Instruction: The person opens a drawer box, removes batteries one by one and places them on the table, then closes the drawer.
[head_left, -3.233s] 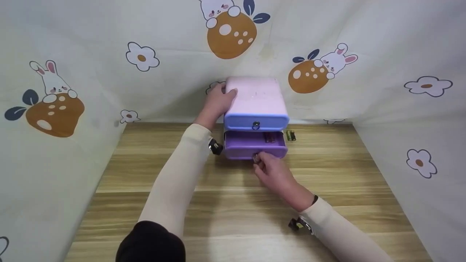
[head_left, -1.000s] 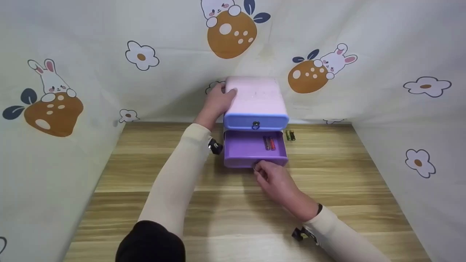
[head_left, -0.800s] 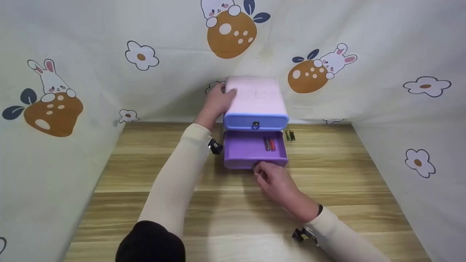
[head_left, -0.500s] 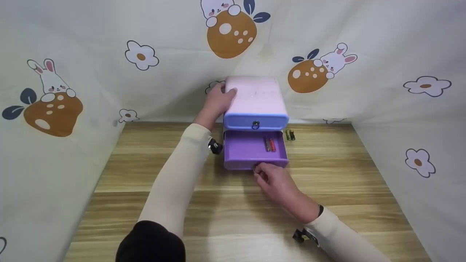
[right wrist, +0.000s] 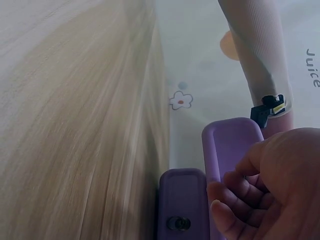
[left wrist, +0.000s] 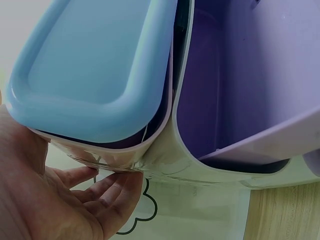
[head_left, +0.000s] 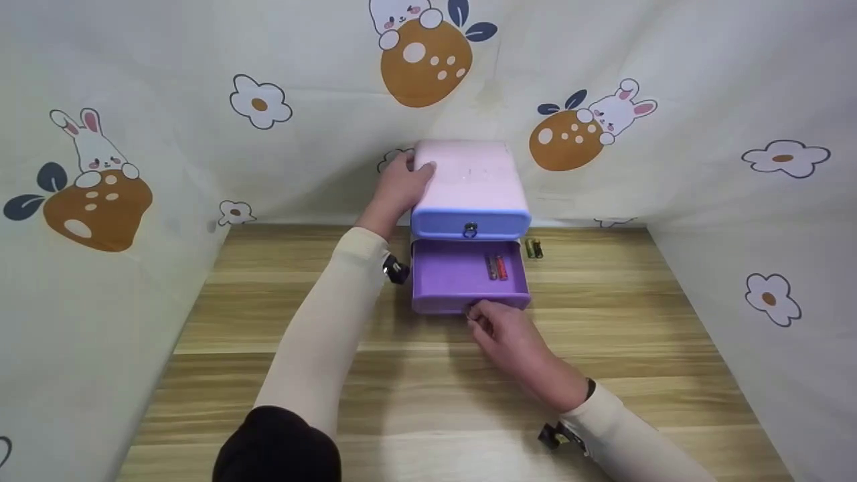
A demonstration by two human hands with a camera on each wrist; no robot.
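Observation:
A small pink drawer unit (head_left: pixel 465 174) stands at the back, with a blue top drawer (head_left: pixel 435 225) pushed in. Below it, a purple drawer (head_left: pixel 448 268) is pulled well out. A red battery (head_left: pixel 501 268) and a darker battery (head_left: pixel 492 268) lie inside, side by side. My left hand (head_left: pixel 403 186) rests on the unit's left side, thumb over the top edge; in the left wrist view its fingertips (left wrist: pixel 125 187) press the side wall. My right hand (head_left: pixel 512 338) pinches the ring pull on the purple drawer's front; the fingers mostly hide the ring.
Two more batteries (head_left: pixel 534 248), green and black, lie on the wooden table (head_left: pixel 428 402) just right of the unit. The right wrist view shows another purple drawer (right wrist: pixel 182 200) with its own ring pull, pushed in. Patterned cloth walls (head_left: pixel 321 154) enclose the back and sides.
The purple drawer has slid out toward me with my right hand drawing back on its pull, baring the two batteries inside. In the last second it moved only slightly. My left hand stayed put.

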